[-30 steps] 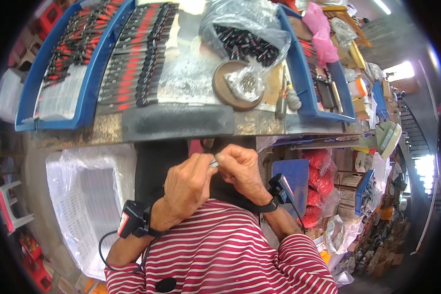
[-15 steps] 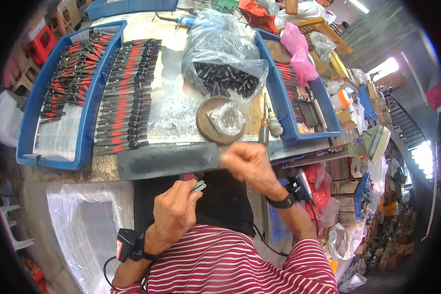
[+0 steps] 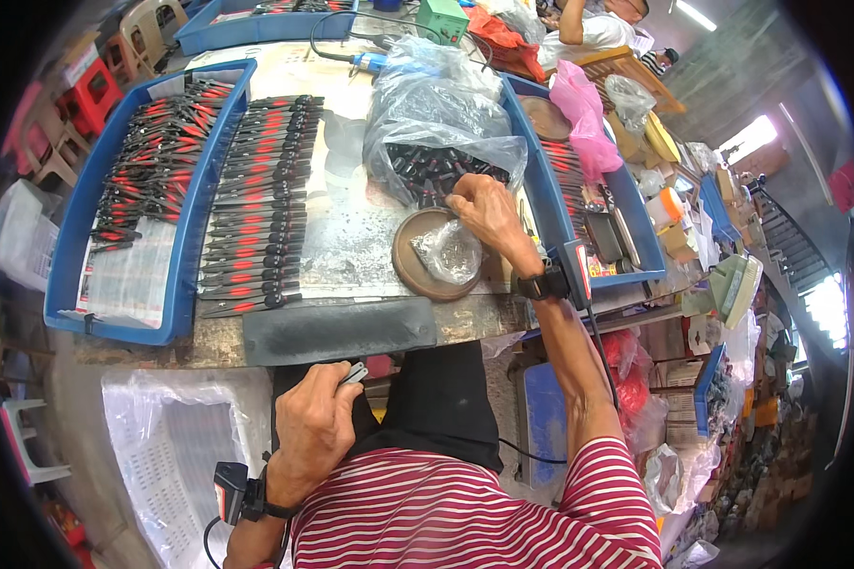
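Observation:
My left hand [image 3: 315, 417] is closed in front of the table's edge, gripping a small flat grey metal piece [image 3: 355, 373] that sticks out past the thumb and forefinger. My right hand [image 3: 489, 216] reaches over the table at the mouth of a clear plastic bag [image 3: 436, 100]. Its fingers are curled together beside the black handle-like parts [image 3: 432, 173] in the bag; what they hold, if anything, is hidden. Just below that hand sits a round brown dish [image 3: 411, 273] with a crumpled clear bag [image 3: 449, 252] of tiny pieces on it.
Red-and-black tools lie in a long row [image 3: 256, 209] beside a blue tray [image 3: 176, 284] of similar tools. A second blue tray [image 3: 565, 213] stands to the right. A dark flat pad [image 3: 342, 330] lies along the front edge. Another person [image 3: 593, 28] sits at the far side.
My right hand has moved forward from above the table's front edge to the bag of black parts. My left hand has shifted slightly left and down, still holding the metal piece.

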A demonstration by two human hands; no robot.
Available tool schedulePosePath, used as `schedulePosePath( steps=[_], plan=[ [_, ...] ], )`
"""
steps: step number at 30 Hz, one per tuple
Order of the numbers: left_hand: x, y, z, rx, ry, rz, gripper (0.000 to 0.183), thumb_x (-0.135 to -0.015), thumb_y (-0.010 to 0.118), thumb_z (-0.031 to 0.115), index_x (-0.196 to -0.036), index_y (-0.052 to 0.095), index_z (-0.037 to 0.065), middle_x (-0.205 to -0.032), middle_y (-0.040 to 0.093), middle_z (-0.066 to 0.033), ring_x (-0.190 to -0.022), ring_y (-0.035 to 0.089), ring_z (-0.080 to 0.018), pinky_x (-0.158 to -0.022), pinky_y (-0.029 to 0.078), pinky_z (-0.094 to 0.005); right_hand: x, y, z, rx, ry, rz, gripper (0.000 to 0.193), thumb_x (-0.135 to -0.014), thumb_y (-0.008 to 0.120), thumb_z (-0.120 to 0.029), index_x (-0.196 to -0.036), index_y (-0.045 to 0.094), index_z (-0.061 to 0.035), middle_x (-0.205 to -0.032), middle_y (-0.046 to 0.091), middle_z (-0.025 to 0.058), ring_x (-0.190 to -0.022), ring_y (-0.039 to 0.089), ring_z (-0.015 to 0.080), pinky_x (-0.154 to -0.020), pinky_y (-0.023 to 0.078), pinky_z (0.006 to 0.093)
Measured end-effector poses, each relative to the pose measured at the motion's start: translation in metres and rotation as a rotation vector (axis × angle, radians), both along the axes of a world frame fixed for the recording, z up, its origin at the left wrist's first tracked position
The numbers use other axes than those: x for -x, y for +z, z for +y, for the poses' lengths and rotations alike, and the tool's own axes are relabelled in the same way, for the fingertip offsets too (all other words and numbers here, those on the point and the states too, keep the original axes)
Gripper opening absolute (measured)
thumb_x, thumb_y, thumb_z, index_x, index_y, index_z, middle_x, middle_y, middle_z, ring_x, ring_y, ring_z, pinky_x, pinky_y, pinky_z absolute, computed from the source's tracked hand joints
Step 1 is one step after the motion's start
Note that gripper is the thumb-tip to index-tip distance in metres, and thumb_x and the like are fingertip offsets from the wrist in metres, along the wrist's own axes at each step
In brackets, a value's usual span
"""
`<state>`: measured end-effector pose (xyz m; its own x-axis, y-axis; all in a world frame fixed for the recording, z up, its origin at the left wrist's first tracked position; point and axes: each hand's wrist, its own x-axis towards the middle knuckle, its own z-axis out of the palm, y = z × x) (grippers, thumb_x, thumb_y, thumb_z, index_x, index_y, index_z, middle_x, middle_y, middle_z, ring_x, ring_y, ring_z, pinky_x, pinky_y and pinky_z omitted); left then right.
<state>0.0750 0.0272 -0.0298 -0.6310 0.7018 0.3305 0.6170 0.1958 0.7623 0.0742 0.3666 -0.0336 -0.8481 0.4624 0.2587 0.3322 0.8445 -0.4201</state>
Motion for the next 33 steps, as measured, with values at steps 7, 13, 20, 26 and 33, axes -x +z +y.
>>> schedulePosePath(
  steps=[7,13,20,26,33],
  plan=[
    [0.001,-0.001,-0.003,0.004,-0.006,-0.042,0.014,-0.079,0.062,-0.003,-0.093,0.058,-0.006,-0.081,0.062,-0.0199,-0.069,0.063,-0.0337,-0.060,0.049,-0.0343,0.013,-0.009,0.012,0.007,-0.089,-0.165,0.025,-0.070,0.066,-0.021,-0.080,0.068,0.0021,-0.076,0.066,0.0206,-0.076,0.066,0.0343,-0.071,0.050,0.0395],
    [0.002,-0.001,-0.005,-0.017,0.003,-0.044,0.015,-0.079,0.062,-0.003,-0.093,0.058,-0.006,-0.081,0.062,-0.0195,-0.069,0.064,-0.0325,-0.060,0.049,-0.0341,0.013,-0.012,0.015,-0.036,-0.090,-0.148,0.023,-0.067,0.065,-0.019,-0.076,0.067,0.0026,-0.074,0.065,0.0200,-0.073,0.065,0.0335,-0.070,0.050,0.0386],
    [0.001,0.003,-0.004,-0.024,-0.006,-0.089,0.016,-0.079,0.062,-0.002,-0.094,0.058,-0.006,-0.080,0.062,-0.0185,-0.068,0.063,-0.0309,-0.060,0.049,-0.0324,-0.008,0.001,0.015,0.154,-0.106,0.109,0.015,-0.071,0.061,-0.010,-0.074,0.058,0.0042,-0.062,0.057,0.0066,-0.061,0.055,0.0126,-0.057,0.044,0.0274],
    [-0.002,0.007,0.003,-0.061,-0.035,-0.077,0.016,-0.079,0.062,-0.003,-0.095,0.058,-0.006,-0.080,0.062,-0.0185,-0.068,0.063,-0.0298,-0.060,0.049,-0.0322,-0.043,0.035,-0.029,0.566,-0.031,0.250,0.016,-0.074,0.067,-0.008,-0.084,0.061,0.0023,-0.067,0.054,0.0002,-0.060,0.052,0.0068,-0.051,0.040,0.0208],
    [-0.010,0.003,0.003,-0.099,-0.029,-0.088,0.015,-0.076,0.063,-0.002,-0.090,0.059,-0.002,-0.077,0.061,-0.0162,-0.063,0.062,-0.0316,-0.055,0.048,-0.0355,-0.090,0.045,-0.117,1.107,0.108,0.119,0.021,-0.078,0.073,-0.009,-0.090,0.059,0.0004,-0.068,0.061,0.0051,-0.055,0.060,0.0092,-0.045,0.044,0.0177]
  ],
)
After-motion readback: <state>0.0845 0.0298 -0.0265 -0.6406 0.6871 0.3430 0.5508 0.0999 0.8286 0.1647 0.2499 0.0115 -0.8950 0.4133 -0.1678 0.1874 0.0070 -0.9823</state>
